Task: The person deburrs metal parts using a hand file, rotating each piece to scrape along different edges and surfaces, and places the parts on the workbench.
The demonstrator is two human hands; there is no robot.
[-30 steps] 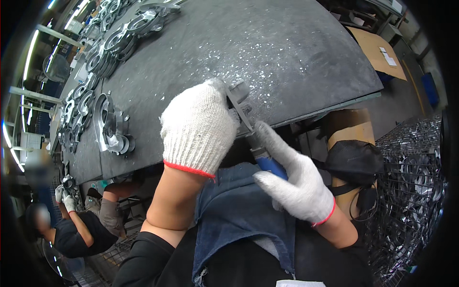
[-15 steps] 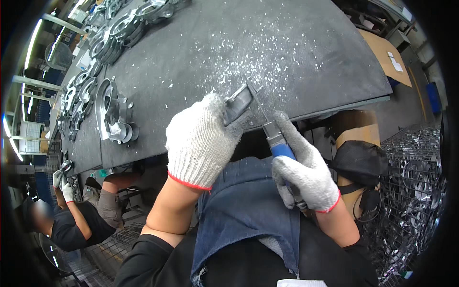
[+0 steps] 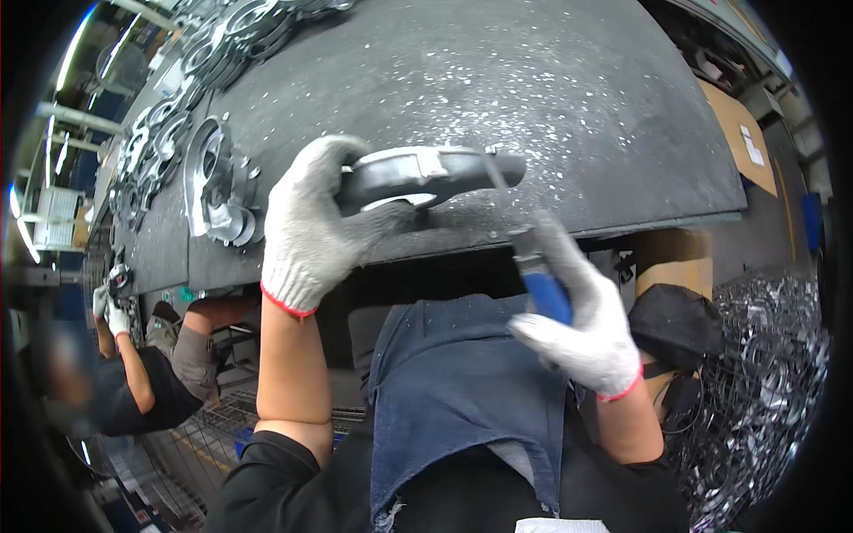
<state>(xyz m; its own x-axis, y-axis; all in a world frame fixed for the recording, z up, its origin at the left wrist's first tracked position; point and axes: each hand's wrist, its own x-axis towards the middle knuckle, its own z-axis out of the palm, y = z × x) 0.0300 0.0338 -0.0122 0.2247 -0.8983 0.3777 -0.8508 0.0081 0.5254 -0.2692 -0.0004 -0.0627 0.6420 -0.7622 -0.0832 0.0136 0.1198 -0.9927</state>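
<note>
My left hand (image 3: pixel 315 222), in a white knit glove with a red cuff, grips the left end of a curved grey metal casting (image 3: pixel 431 169) above the near part of the table. My right hand (image 3: pixel 582 311), gloved alike, is closed round a blue-bodied tool (image 3: pixel 544 289) with a metal collar. From the collar a thin file-like blade (image 3: pixel 498 171), blurred by motion, reaches up to the casting's right end. Whether the blade touches the casting I cannot tell. Part of the tool's body is hidden by my right hand.
Pale chips (image 3: pixel 551 133) are strewn over the dark table (image 3: pixel 373 89). One casting (image 3: pixel 213 186) lies at left, with stacked castings (image 3: pixel 240 40) beyond. A wire basket of shiny metal scrap (image 3: pixel 755 382) and a black bag (image 3: pixel 675 324) are at right. A co-worker (image 3: pixel 147 382) sits at left.
The casting has turned in my left hand, from pointing away to lying lengthwise across the view. My left hand has shifted left. My right hand has moved slightly right with the tool.
</note>
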